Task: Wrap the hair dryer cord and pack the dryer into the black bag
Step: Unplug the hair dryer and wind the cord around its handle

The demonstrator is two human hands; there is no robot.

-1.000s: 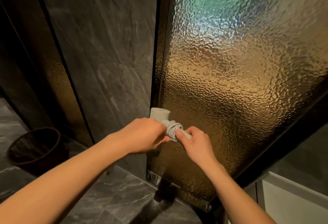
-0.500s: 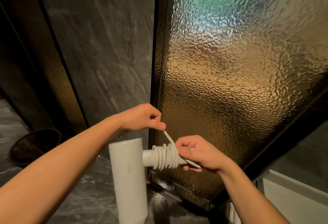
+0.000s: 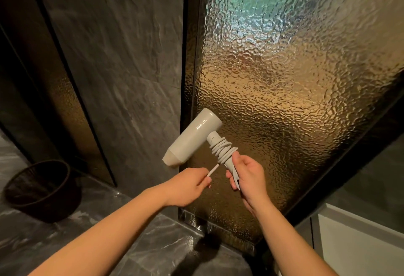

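Right hand point(image 3: 248, 174) closed round the lower handle of the hair dryer point(image 3: 193, 138), held mid-air before the textured glass panel point(image 3: 295, 92). Cord point(image 3: 223, 151) coiled on handle. Left hand point(image 3: 188, 186) pinches the cord's free end, near left of the handle.

glossy plastic dryer point(image 3: 193, 138); rippled glass panel point(image 3: 295, 83).

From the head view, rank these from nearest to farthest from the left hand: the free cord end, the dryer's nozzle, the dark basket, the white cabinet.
1. Free cord end: pinched in the left hand.
2. Dryer's nozzle: just above the hand, slightly left.
3. Dark basket: on the floor, far left.
4. White cabinet: lower right, beyond the right hand.
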